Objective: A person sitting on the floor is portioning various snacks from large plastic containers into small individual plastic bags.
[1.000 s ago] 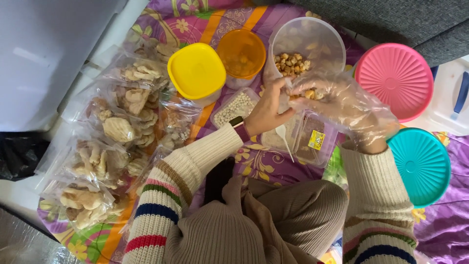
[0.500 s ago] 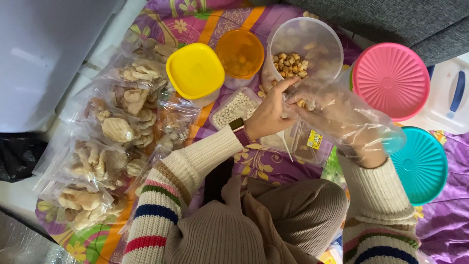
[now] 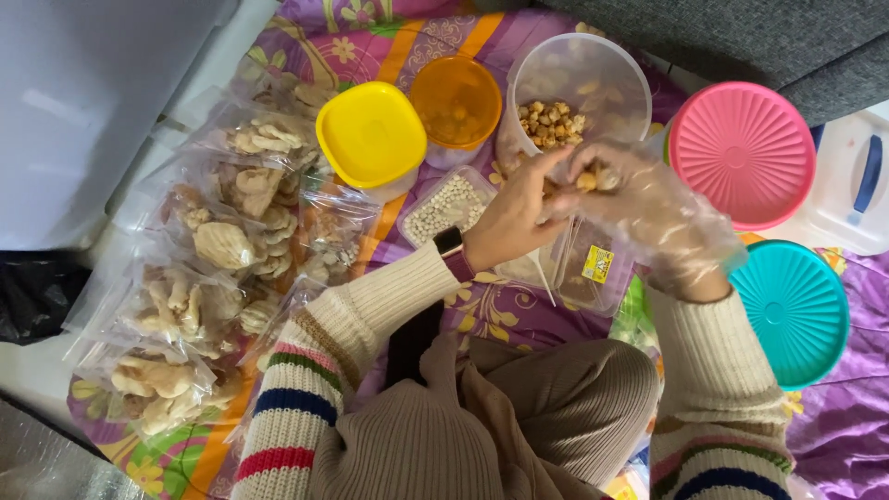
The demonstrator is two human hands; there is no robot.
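Snack pieces held between our hands

Our gloved right hand (image 3: 648, 208) cupped brown snack pieces (image 3: 593, 178) (fingers curled), our bare left hand (image 3: 514, 218) pinching beside them, just near of the clear tub (image 3: 607, 79).

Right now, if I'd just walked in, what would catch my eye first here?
Probably the two hands meeting in the middle: the right hand in a loose clear plastic glove holds brown snack pieces, with the bare left hand touching it. Behind them stands a clear tub of snacks; bright pink and teal lids lie right, bagged crackers left.
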